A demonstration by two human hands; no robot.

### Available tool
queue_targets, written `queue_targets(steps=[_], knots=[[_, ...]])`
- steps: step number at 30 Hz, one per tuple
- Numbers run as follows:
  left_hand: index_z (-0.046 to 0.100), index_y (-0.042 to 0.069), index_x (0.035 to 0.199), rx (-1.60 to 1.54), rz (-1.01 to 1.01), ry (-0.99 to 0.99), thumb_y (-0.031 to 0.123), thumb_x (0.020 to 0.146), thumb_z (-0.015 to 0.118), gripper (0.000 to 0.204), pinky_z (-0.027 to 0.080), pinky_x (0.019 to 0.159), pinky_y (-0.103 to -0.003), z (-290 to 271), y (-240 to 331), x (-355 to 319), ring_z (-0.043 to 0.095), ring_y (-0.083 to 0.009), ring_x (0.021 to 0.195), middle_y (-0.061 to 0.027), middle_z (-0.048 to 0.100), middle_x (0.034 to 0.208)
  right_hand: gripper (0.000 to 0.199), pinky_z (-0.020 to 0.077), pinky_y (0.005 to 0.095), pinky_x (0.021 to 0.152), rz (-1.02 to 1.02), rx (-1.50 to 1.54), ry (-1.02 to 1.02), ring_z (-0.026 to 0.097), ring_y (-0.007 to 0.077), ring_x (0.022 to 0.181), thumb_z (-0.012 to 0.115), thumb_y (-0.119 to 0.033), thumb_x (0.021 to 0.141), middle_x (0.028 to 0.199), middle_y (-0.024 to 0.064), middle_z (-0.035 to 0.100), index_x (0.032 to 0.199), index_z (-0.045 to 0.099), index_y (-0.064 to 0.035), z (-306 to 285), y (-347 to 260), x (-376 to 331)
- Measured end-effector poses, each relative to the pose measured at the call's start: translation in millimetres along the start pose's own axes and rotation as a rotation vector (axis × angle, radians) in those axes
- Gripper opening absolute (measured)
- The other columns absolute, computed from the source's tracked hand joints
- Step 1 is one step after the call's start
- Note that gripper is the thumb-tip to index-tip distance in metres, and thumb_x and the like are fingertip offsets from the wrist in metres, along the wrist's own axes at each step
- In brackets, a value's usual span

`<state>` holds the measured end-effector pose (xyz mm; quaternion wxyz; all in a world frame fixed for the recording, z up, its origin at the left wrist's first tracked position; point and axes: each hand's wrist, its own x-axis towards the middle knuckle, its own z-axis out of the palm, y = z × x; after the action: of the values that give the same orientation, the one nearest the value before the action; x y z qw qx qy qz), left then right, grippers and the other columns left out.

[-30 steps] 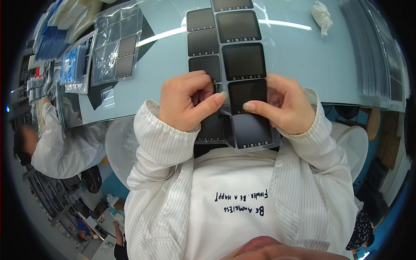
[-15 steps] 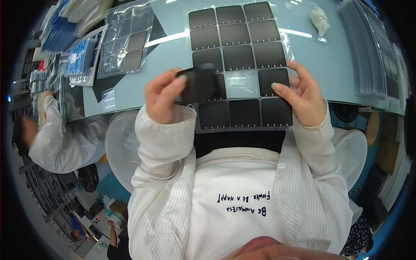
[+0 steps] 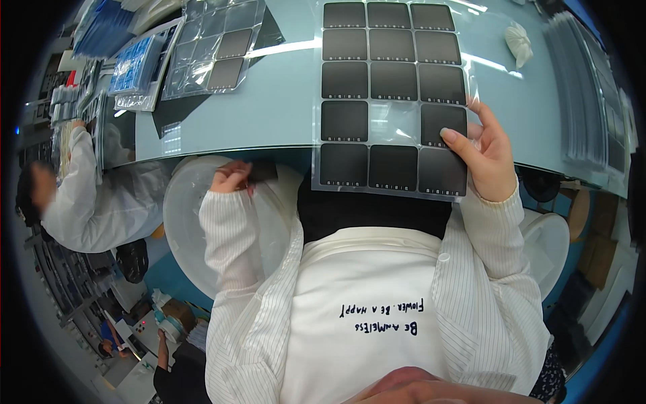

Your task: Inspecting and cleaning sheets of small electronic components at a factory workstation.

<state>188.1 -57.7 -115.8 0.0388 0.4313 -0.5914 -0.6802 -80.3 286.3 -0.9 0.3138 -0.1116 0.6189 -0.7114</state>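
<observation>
My right hand (image 3: 490,149) pinches the right edge of a clear pocket sheet (image 3: 393,124), thumb on top. Rows of dark square pieces (image 3: 392,81) fill the sheet, except for one see-through pocket in the middle of the second row from the near edge. The sheet's near end juts past the table edge toward me. Over the white round bin (image 3: 176,219) at my left, my left hand (image 3: 232,176) is closed on a dark square piece (image 3: 262,170), slightly blurred and held apart from the sheet.
Another clear pocket sheet (image 3: 202,55) with two dark squares lies on the glass table (image 3: 282,121), beside blue packets (image 3: 134,67). A knotted white bag (image 3: 519,44) and a stack of clear sheets (image 3: 572,87) are to the right. A co-worker (image 3: 87,202) sits at far left.
My left hand has moved left and down from the sheet to above the bin, carrying the dark square piece. My right hand keeps hold of the sheet, and the view has shifted slightly.
</observation>
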Motion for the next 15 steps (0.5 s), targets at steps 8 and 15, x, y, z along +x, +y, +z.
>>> queue_targets(steps=[8, 15], knots=[[0.059, 0.004, 0.108, -0.258, 0.046, 0.438, 0.031, 0.089, 0.065, 0.033, 0.050, 0.047, -0.033, -49, -29, 87, 0.067, -0.0237, 0.067, -0.0110, 0.068, 0.084, 0.051, 0.0526, 0.0241, 0.077, 0.014, -0.017, 0.002, 0.066, 0.0156, 0.087, 0.060, 0.003, 0.089, 0.103, 0.0160, 0.067, 0.134, 0.036, 0.0048, 4, 0, -2], [0.054, 0.003, 0.123, 0.337, -0.119, -0.346, 0.036, 0.095, 0.054, 0.044, 0.053, 0.059, -0.027, 32, 50, 6, 0.068, -0.0204, 0.076, -0.0125, 0.067, 0.097, 0.050, 0.0526, 0.0249, 0.078, -0.019, 0.013, 0.064, 0.066, 0.0164, 0.089, 0.060, 0.003, 0.088, 0.105, 0.0173, 0.066, 0.133, 0.037, 0.0055, 8, 1, 2]])
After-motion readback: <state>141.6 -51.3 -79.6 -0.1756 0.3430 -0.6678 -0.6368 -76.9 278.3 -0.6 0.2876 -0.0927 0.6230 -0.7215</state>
